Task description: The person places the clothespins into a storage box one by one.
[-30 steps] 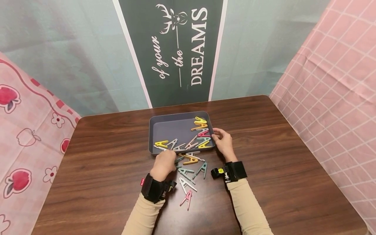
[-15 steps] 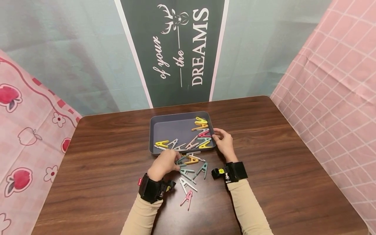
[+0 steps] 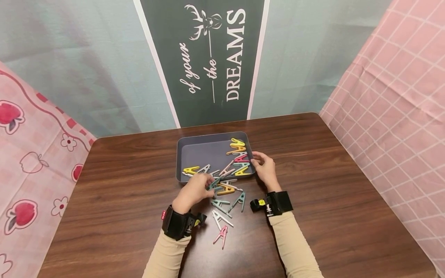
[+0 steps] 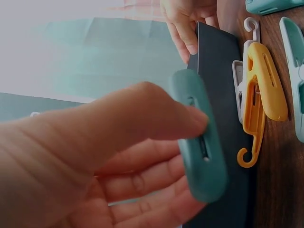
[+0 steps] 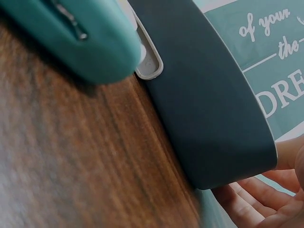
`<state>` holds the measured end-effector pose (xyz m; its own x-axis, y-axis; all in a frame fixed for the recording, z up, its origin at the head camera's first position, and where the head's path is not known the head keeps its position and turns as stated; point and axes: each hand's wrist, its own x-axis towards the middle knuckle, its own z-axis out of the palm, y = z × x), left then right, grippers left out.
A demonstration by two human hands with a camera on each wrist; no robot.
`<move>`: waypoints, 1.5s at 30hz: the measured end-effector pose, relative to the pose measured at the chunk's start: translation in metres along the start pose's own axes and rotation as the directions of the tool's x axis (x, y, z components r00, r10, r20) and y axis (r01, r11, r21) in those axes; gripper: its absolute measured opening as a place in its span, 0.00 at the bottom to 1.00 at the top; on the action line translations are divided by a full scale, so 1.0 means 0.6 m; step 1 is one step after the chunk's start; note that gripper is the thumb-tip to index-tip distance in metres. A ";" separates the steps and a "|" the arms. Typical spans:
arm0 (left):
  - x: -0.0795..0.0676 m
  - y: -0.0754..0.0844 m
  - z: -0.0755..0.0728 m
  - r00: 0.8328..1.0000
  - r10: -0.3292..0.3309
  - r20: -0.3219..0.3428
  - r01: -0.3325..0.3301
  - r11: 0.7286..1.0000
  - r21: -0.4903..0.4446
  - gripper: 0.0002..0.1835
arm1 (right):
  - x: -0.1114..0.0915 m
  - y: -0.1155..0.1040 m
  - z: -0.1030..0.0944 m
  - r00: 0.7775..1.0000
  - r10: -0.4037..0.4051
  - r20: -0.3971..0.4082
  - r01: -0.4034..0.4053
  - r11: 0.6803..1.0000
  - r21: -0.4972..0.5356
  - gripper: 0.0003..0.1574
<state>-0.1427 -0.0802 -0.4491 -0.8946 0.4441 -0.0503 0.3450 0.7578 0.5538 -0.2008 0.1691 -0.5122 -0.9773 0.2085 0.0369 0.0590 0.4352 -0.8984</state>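
In the left wrist view my left hand (image 3: 192, 192) pinches a teal clothespin (image 4: 210, 173), thumb on one side and fingers behind it. It is at the near wall of a dark grey tray (image 3: 199, 152). My right hand (image 3: 266, 170) holds the tray at its right end, thumb at the rim and fingers along the outside. Several clothespins lie inside along the right and near walls, among them a red clothespin (image 3: 240, 158). Outside, just before the near wall, an orange clothespin (image 3: 226, 189) lies beside a pale clothespin (image 4: 244, 80).
Closer to the front lie two green clothespins, a white clothespin (image 3: 218, 219) and a pink clothespin (image 3: 222, 234). All rest on a brown wood-grain table (image 3: 330, 185). Behind it hangs a printed curtain (image 3: 215, 58), with pink cloths at both sides.
My left hand has lifted the teal clothespin from the pile and moved it slightly forward to the tray's near rim. My right hand has stayed at the tray.
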 end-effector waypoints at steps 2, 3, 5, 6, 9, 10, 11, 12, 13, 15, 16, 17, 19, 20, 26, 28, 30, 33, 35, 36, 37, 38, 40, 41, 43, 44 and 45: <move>0.001 0.000 0.000 1.000 -0.003 -0.015 0.002 1.000 -0.019 0.15 | 0.000 0.000 0.000 1.000 0.001 -0.001 -0.001 1.000 -0.005 0.20; 0.001 0.000 0.000 1.000 -0.004 -0.022 0.004 1.000 -0.027 0.16 | 0.000 -0.001 0.000 1.000 0.001 -0.002 -0.001 1.000 -0.007 0.20; 0.002 0.000 0.001 0.999 -0.007 -0.042 0.005 0.999 -0.041 0.16 | 0.000 -0.002 0.000 1.000 0.001 -0.003 -0.002 1.000 -0.009 0.20; 0.003 0.000 0.001 0.998 -0.006 -0.057 0.004 0.999 -0.045 0.16 | 0.000 -0.002 0.000 1.000 0.002 -0.004 -0.002 1.000 -0.007 0.20; 0.005 -0.001 0.002 0.995 0.001 -0.100 -0.006 0.999 -0.050 0.16 | 0.000 -0.002 0.000 1.000 0.003 -0.003 -0.003 1.000 -0.005 0.20; 0.006 -0.002 0.002 0.994 0.004 -0.111 -0.010 0.998 -0.055 0.16 | 0.000 -0.002 0.000 1.000 0.005 -0.002 -0.005 1.000 -0.003 0.20; 0.006 -0.002 0.002 0.993 0.007 -0.121 -0.014 0.998 -0.059 0.16 | 0.000 -0.002 0.000 1.000 0.005 -0.001 -0.005 1.000 -0.001 0.20; 0.007 -0.003 0.003 0.991 0.011 -0.130 -0.019 0.998 -0.062 0.15 | 0.000 -0.001 0.000 1.000 0.006 -0.001 -0.006 1.000 -0.001 0.20; 0.008 -0.003 0.003 0.991 0.014 -0.136 -0.023 0.998 -0.066 0.16 | 0.000 -0.002 0.000 1.000 0.006 -0.001 -0.006 1.000 0.000 0.20; 0.009 -0.003 0.003 0.989 0.017 -0.147 -0.028 0.997 -0.069 0.16 | 0.000 -0.002 0.000 1.000 0.007 0.000 -0.007 1.000 0.002 0.20; 0.009 -0.002 0.002 0.988 0.016 -0.151 -0.027 0.997 -0.071 0.16 | 0.001 -0.002 0.000 1.000 0.006 -0.001 -0.006 1.000 0.002 0.20; 0.008 -0.001 0.001 0.987 0.019 -0.157 -0.030 0.997 -0.071 0.16 | 0.001 -0.002 0.001 1.000 0.005 -0.002 -0.005 1.000 0.001 0.20; 0.009 0.000 0.000 0.986 0.021 -0.168 -0.033 0.997 -0.068 0.17 | 0.001 -0.002 0.001 1.000 0.007 -0.002 -0.007 1.000 0.001 0.20; 0.009 0.000 -0.001 0.984 0.024 -0.176 -0.035 0.997 -0.063 0.17 | 0.001 -0.003 0.001 1.000 0.007 -0.003 -0.007 1.000 0.001 0.20; 0.011 -0.003 -0.003 0.975 0.032 -0.222 -0.043 0.998 -0.049 0.17 | -0.001 -0.004 0.002 1.000 0.019 0.009 -0.019 1.000 0.006 0.20; 0.012 -0.004 -0.003 0.973 0.026 -0.231 -0.039 0.998 -0.054 0.17 | -0.001 -0.003 0.003 1.000 0.026 0.016 -0.026 1.000 0.007 0.20; 0.013 -0.006 -0.003 0.971 0.019 -0.236 -0.034 0.998 -0.058 0.18 | -0.001 -0.002 0.004 0.999 0.028 0.023 -0.028 1.000 0.003 0.20; 0.016 -0.008 -0.002 0.972 0.012 -0.235 -0.028 0.997 -0.065 0.19 | -0.001 -0.002 0.003 0.999 0.032 0.020 -0.032 0.999 0.005 0.20; 0.018 -0.009 -0.002 0.972 0.011 -0.233 -0.028 0.997 -0.071 0.20 | -0.002 -0.002 0.003 0.999 0.028 0.016 -0.028 1.000 0.002 0.20; 0.019 -0.010 -0.001 0.972 0.013 -0.233 -0.031 0.997 -0.072 0.20 | -0.002 -0.002 0.002 1.000 0.028 0.015 -0.028 1.000 0.002 0.20; 0.020 -0.011 -0.001 0.972 0.016 -0.234 -0.034 0.997 -0.073 0.20 | -0.003 -0.002 0.002 1.000 0.028 0.012 -0.028 1.000 0.002 0.20; 0.021 -0.012 0.000 0.972 0.019 -0.236 -0.037 0.997 -0.075 0.20 | -0.003 -0.002 0.001 0.999 0.030 0.012 -0.030 1.000 0.001 0.20; 0.024 -0.014 0.000 0.968 0.030 -0.248 -0.049 0.996 -0.073 0.20 | -0.004 -0.004 0.000 0.999 0.034 0.014 -0.034 0.999 0.003 0.20; 0.026 -0.016 0.001 0.967 0.034 -0.253 -0.053 0.996 -0.067 0.20 | -0.004 -0.004 0.000 0.999 0.037 0.014 -0.037 0.999 0.004 0.20; 0.029 -0.017 0.001 0.964 0.035 -0.264 -0.055 0.996 -0.070 0.19 | -0.004 -0.005 0.000 0.999 0.039 0.013 -0.039 0.999 0.002 0.20; 0.030 -0.018 0.001 0.962 0.032 -0.270 -0.054 0.996 -0.073 0.19 | -0.004 -0.005 0.000 0.999 0.040 0.013 -0.041 0.999 0.003 0.20; 0.032 -0.019 0.001 0.961 0.029 -0.276 -0.052 0.996 -0.078 0.19 | -0.004 -0.005 0.000 0.999 0.038 0.012 -0.038 0.999 0.000 0.20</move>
<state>-0.1636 -0.0798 -0.4568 -0.9279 0.3166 0.1969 0.3681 0.6937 0.6191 -0.1988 0.1673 -0.5094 -0.9768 0.2141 -0.0025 0.0959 0.4271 -0.8991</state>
